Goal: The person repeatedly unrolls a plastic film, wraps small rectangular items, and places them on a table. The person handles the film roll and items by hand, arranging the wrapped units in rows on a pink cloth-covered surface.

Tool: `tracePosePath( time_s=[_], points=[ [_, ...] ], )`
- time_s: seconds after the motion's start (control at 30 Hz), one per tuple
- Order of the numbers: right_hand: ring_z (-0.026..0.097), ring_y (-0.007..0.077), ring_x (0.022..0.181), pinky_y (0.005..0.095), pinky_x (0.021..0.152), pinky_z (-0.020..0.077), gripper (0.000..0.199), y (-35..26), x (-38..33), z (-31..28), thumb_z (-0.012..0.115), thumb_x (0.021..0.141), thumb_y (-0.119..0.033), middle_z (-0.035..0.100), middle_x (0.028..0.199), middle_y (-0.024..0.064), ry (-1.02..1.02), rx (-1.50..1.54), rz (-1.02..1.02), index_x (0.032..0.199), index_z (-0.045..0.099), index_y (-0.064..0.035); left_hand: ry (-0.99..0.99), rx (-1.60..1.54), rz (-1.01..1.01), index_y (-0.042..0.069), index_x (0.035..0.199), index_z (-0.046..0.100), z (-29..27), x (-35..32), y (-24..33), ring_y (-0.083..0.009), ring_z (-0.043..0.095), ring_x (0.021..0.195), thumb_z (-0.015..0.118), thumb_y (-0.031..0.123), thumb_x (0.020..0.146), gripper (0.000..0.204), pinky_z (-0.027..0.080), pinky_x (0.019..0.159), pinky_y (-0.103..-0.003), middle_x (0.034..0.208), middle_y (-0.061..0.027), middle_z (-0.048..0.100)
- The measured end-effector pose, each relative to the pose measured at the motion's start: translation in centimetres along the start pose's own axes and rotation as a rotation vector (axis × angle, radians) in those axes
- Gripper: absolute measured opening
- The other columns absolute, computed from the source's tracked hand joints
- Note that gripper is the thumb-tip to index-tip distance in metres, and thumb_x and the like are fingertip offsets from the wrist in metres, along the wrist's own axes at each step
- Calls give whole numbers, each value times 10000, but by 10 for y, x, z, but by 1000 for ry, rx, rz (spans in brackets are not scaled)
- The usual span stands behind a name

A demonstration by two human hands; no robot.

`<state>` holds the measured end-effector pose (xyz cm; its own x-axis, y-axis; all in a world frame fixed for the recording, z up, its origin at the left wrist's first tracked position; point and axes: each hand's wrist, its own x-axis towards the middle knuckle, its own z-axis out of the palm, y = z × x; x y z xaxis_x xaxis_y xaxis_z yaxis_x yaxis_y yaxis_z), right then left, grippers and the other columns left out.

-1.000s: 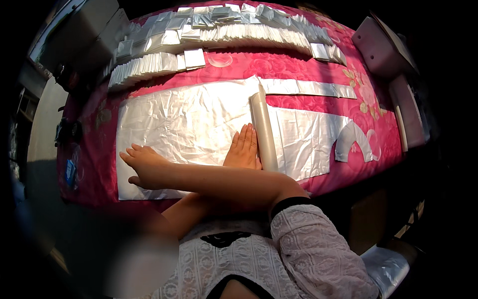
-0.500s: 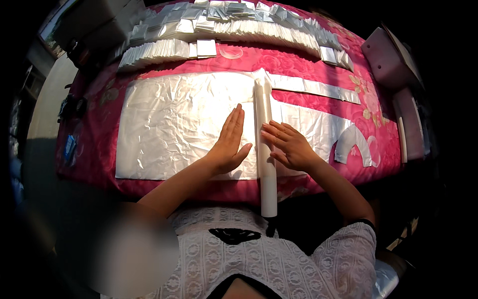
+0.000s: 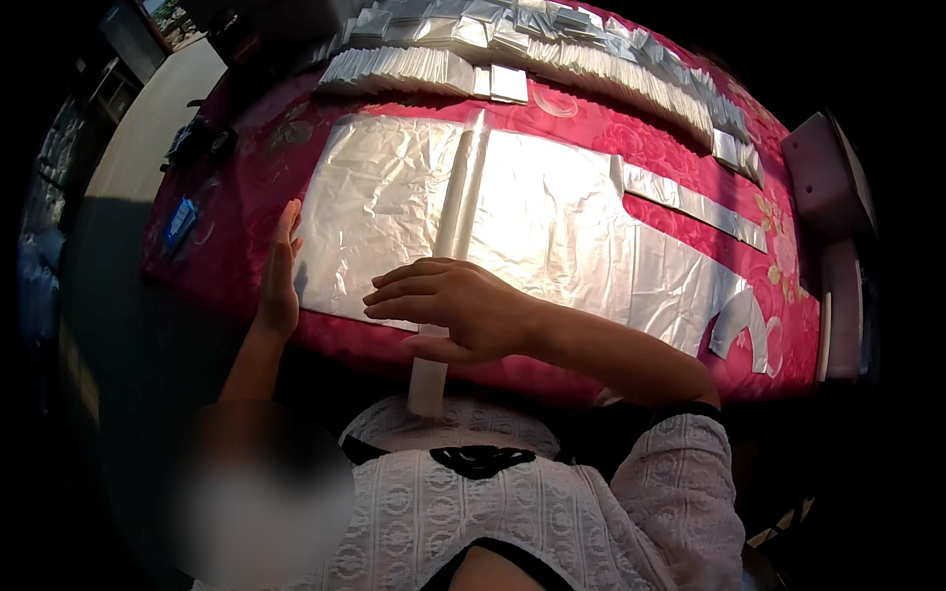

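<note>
Slick sheet (image 3: 547, 231) beneath a smooth roll (image 3: 456, 207), neither hand closed

From where I stood, the pale roll lay across the crinkled, silvery sheet, which was spread on a surface (image 3: 266, 163) covered in pink flowered cloth. Its near end jutted past the edge, toward the person's waist. The right hand (image 3: 468, 310) was over the roll's near half, fingers extended and thumb apart, not wrapped around it; I could not tell whether it touched. The left hand (image 3: 281, 276) was held on edge, fingers straight and grasping nothing, just beside the sheet's left side.

To me the roll looked stiff, smooth and fairly light, apt to turn under a flat palm; its projecting end seemed the clearest hold. The sheet seemed thin, soft and slippery, likely to crease if pinched mid-span, so I judged its corners or outer edges safer.
</note>
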<state>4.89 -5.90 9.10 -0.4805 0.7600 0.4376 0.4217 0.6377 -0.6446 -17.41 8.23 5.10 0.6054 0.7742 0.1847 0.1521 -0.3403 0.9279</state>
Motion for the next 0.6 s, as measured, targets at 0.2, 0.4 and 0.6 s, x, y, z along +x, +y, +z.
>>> tracePosePath(
  time_s=[0.2, 0.4, 0.6],
  points=[
    [318, 288, 1294, 445, 1054, 255, 526, 77, -29, -15, 498, 866, -371, 394, 1370, 99, -141, -570, 207, 1318, 414, -114, 21, 32, -137, 60, 1395, 275, -46, -52, -8, -261, 310, 1305, 232, 601, 900, 734, 219, 1060, -409, 1445, -131, 272],
    [307, 291, 1298, 451, 1070, 217, 569, 118, 62, 33, 427, 871, -487, 424, 1346, 95, -121, -563, 30, 1280, 458, -93, 1, 229, -93, 1, 1379, 260, -31, -69, 11, -288, 423, 1189, 444, 378, 911, 629, 329, 1001, -384, 1377, -193, 335],
    [329, 292, 1277, 453, 1066, 199, 499, 125, 134, 83, 485, 831, -385, 522, 1237, 129, -10, -591, 147, 1190, 542, -41, -22, 648, -250, -58, 1332, 255, -9, -80, 20, -368, 474, 1074, 673, 298, 748, 801, 394, 918, -417, 1226, -264, 414]
  ],
)
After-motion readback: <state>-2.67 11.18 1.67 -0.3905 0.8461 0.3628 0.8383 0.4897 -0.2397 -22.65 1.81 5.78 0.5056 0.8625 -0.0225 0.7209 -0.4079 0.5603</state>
